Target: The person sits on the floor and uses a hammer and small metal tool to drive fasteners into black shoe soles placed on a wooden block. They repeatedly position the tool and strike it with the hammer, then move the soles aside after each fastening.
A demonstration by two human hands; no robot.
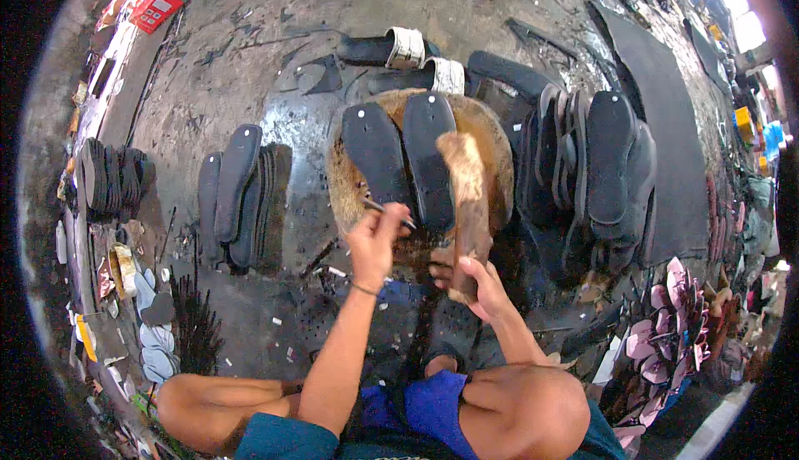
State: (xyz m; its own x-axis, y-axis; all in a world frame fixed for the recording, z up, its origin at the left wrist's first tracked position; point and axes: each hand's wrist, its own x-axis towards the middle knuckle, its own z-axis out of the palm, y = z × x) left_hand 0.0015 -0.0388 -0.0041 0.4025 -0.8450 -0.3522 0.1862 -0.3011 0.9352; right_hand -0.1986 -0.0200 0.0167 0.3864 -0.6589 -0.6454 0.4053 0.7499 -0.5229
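Note:
Two black shoe soles, a left one [376,152] and a right one [429,156], lie side by side on a round wooden block [493,148]. Each has a small white spot near its far end. My left hand [372,248] is closed around a slim dark metal punch [374,205], held slantwise by the near end of the left sole. My right hand [487,289] grips a rough wooden mallet [471,231] by its lower end. Its pale, worn far end reaches over the right edge of the right sole and hides part of it.
Black soles stand in stacks at the left [237,185], the far left [112,179] and the right [610,160]. Beyond the block lie black soles with white straps [406,48]. A large dark sheet [666,144] spreads at the right, near pinkish pieces [666,327]. Scraps litter the floor.

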